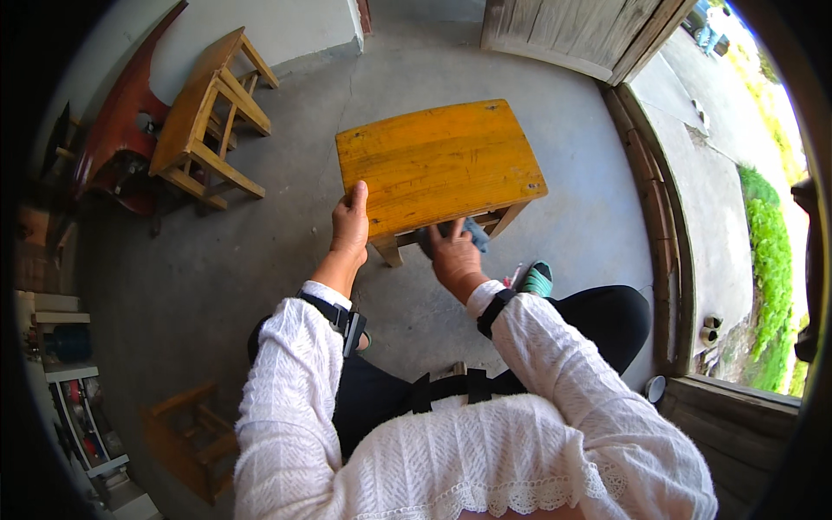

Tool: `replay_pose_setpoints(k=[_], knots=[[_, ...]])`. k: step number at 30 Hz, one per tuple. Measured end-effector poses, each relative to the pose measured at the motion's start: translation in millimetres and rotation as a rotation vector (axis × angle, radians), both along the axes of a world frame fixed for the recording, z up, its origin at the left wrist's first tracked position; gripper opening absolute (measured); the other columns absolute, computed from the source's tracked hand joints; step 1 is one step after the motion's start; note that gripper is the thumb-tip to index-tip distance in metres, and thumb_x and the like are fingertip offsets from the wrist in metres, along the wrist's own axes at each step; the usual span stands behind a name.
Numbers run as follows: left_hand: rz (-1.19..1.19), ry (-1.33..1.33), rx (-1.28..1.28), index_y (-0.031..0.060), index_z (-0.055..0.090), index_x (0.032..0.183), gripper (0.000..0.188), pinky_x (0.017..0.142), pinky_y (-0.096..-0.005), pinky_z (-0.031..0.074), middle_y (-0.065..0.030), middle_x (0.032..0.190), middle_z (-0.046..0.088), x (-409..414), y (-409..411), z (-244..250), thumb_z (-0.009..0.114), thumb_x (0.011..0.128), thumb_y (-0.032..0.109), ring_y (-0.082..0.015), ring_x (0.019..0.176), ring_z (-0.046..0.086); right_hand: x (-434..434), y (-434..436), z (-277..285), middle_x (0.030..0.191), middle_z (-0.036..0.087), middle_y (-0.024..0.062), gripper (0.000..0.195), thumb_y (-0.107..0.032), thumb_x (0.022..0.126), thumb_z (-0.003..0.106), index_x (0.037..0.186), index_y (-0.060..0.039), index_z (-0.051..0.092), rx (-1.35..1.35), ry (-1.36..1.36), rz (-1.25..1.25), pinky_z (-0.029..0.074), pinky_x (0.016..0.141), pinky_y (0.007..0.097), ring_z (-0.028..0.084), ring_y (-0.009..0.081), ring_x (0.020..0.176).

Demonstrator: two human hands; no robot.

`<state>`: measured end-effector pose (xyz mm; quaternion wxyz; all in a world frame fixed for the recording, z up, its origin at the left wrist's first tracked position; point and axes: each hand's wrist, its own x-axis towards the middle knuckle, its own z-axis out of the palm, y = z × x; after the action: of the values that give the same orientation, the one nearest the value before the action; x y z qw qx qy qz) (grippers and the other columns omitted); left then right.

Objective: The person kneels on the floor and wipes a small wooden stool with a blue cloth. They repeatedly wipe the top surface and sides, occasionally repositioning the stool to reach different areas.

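Observation:
A small wooden stool with a worn yellow-orange seat stands on the concrete floor in front of me. My left hand grips the near left corner of its seat, thumb on top and the fingers hidden below the edge. Under the near edge of the seat, my right hand holds a blue-grey cloth by the stool's frame; its fingertips are partly hidden by the seat and the cloth.
A wooden stool lies tipped at the upper left, beside a dark red molded object. Another stool is at the lower left, near a shelf rack. A wooden door and a doorway sill lie to the right.

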<state>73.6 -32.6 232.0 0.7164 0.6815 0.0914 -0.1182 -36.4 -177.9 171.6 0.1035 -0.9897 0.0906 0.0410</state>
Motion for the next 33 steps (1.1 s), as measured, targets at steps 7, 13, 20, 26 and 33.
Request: replay_pose_setpoints(k=[7,13,20,26,33], knots=[[-0.026,0.028,-0.036,-0.0050,0.054,0.127,0.061,0.097,-0.0313,0.039,-0.0100,0.123,0.059,7.3,5.0,-10.2,0.057,0.095,0.047,-0.0184,0.112,0.051,9.7,26.0,0.6,0.136,0.032,0.0398,0.076,-0.010,0.081,0.062,0.149,-0.0120,0.027,-0.040,0.020,0.230,0.056,0.064,0.0389,0.064,0.0368,0.079],[-0.050,0.030,0.022,-0.0054,0.051,0.131,0.066,0.100,-0.0317,0.037,-0.0116,0.128,0.057,11.2,9.6,-14.3,0.057,0.094,0.049,-0.0204,0.117,0.050,-13.0,-46.1,12.3,0.146,0.030,0.0319,0.071,-0.013,0.094,0.053,0.154,-0.0299,0.018,-0.403,0.070,0.516,0.057,0.066,0.0335,0.066,0.0313,0.089],[-0.094,0.021,0.055,-0.0050,0.049,0.133,0.070,0.101,-0.0337,0.037,-0.0120,0.133,0.053,13.8,12.1,-12.8,0.055,0.093,0.053,-0.0209,0.121,0.047,-36.6,-113.9,35.9,0.143,0.037,0.0289,0.070,-0.009,0.091,0.056,0.152,-0.0264,0.025,-0.321,0.187,0.333,0.057,0.071,0.0347,0.067,0.0350,0.090],[-0.091,0.034,0.064,-0.0049,0.049,0.133,0.071,0.102,-0.0333,0.037,-0.0123,0.135,0.052,14.9,11.3,-16.9,0.055,0.093,0.053,-0.0216,0.122,0.048,-72.0,-135.8,28.9,0.128,0.054,0.0231,0.072,-0.009,0.085,0.060,0.149,-0.0151,0.029,0.706,0.446,-0.185,0.056,0.073,0.0357,0.066,0.0334,0.095],[-0.216,0.148,-0.201,0.0070,0.043,0.138,0.060,0.101,-0.0417,0.038,-0.0095,0.129,0.054,22.3,14.4,-4.5,0.057,0.093,0.044,-0.0263,0.122,0.047,-84.4,-131.8,44.0,0.125,0.054,0.0233,0.083,-0.005,0.085,0.059,0.151,-0.0063,0.010,1.510,-0.381,-0.771,0.053,0.079,0.0336,0.062,0.0299,0.101]])
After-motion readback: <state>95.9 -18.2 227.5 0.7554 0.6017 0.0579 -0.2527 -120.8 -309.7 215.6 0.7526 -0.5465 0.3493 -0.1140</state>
